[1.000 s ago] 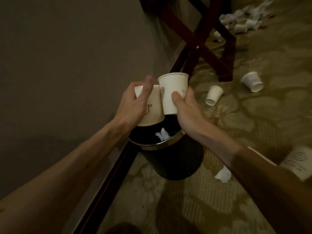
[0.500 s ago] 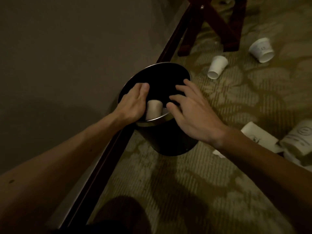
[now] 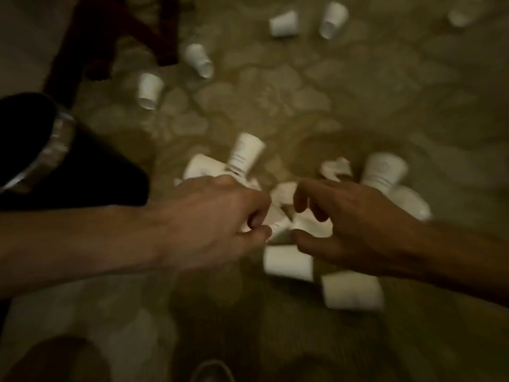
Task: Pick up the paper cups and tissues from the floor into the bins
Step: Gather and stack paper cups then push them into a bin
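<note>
While the thumb and curled fingers of the left hand are pinched together on a white paper piece, the right hand hangs just beside it with its fingers bent but apart, clawed over a crumpled tissue and not yet closed on it. Around both hands lies a tight heap on the carpet: a paper cup on its side just beyond the left knuckles, another cup beyond the right hand, two flattened-looking cups nearer the person, and a twisted tissue between. Farther out, five or so loose cups are scattered toward a dark red furniture leg. The black bin with its metal rim stands near at the left, cut off by the frame edge, its inside too dark to read, so what it holds cannot be told. Judged from the litter left, the job looks well short of finished, with most of the pickup ahead. Motion blur and dim light make it unclear whether the pinched piece is a cup or a tissue, and the right palm hides what lies under it.
</note>
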### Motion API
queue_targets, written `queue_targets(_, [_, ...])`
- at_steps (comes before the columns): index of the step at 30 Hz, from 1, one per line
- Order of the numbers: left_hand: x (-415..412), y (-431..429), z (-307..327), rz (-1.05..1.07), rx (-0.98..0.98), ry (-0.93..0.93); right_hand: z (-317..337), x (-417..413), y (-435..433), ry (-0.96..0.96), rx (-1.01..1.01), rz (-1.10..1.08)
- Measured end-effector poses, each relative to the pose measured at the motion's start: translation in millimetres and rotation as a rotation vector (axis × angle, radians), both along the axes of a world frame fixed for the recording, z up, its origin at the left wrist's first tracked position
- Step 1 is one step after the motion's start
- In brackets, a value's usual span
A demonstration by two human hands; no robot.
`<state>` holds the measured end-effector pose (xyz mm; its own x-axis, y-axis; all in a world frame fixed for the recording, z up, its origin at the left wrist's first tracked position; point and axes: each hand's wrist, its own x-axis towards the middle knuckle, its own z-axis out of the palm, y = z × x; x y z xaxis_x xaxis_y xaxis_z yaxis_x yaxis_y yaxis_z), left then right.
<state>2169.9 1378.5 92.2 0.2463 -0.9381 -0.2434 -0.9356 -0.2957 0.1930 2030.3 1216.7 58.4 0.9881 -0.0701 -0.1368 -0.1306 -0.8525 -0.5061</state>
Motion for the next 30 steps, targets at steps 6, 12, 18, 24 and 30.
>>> queue_targets(6, [-156, -114, -59, -0.208, -0.002, 0.277, -19, -207, -53, 0.29, -0.056, -0.305])
queue_targets(12, [-309, -143, -153, -0.192, 0.202, 0.658, -60, -368, -63, 0.46, 0.034, -0.659])
queue_targets(18, [-393, -145, -201, 0.012, 0.351, 0.925, -98, -442, -36, 0.525, -0.053, -0.724])
queue_targets(24, [-427, -152, -212, 0.022, 0.421, 1.049, -122, -471, -34, 0.548, 0.01, -0.597])
queue_targets(30, [-435, -154, -216, 0.197, 0.348, 1.059, -128, -480, -47, 0.459, 0.088, -0.602])
